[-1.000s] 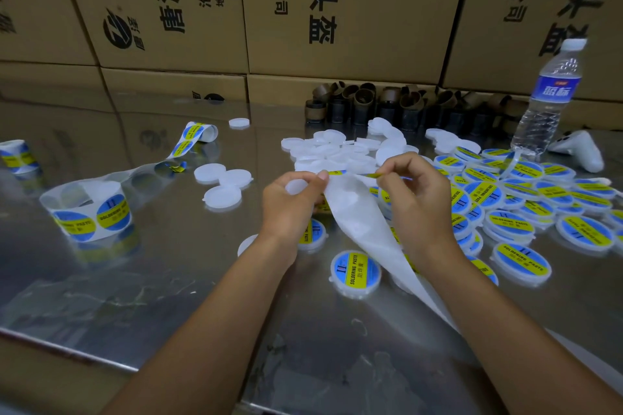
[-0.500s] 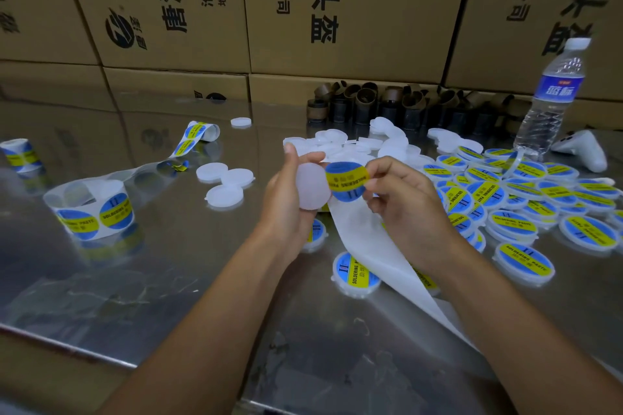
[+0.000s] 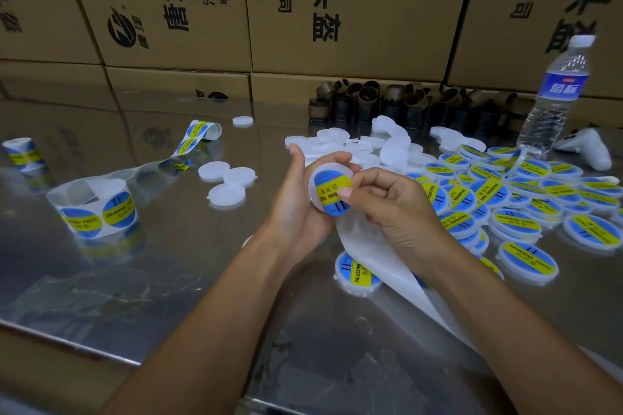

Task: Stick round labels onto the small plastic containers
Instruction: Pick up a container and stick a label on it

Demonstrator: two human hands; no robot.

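Head view, metal table (image 3: 188, 266). Left hand (image 3: 296, 209) cups a small white plastic container (image 3: 328, 187) from behind and below, fingers curled over its upper rim, face of the container tilted toward the camera. A round blue-and-yellow label (image 3: 332, 192) reading "SOLDERING PASTE" lies on that face. Right hand (image 3: 391, 202) is closed against the container's right side, thumb tip pressed on the label near its right edge; the two hands meet at the container. A strip of white backing paper (image 3: 381, 273) hangs from under the right hand and trails down toward the near right edge of the table, lying over a labelled container (image 3: 354, 271) that rests flat on the table just below the hands. To the right, a dense pile of labelled containers (image 3: 512, 202) covers the table; behind the hands is a heap of unlabelled white containers (image 3: 371, 148). Three more unlabelled ones (image 3: 226, 180) sit in a cluster left of the hands, and a single one (image 3: 242, 121) lies farther back. On the left a label roll (image 3: 97, 209) stands with its strip unwound toward a curled end (image 3: 202, 131); a smaller roll (image 3: 23, 152) sits at the far left. A water bottle (image 3: 556, 94) stands upright at the right rear, beside a white object (image 3: 586, 148). A row of brown cardboard cores (image 3: 387, 101) lines the base of stacked cartons (image 3: 303, 3).
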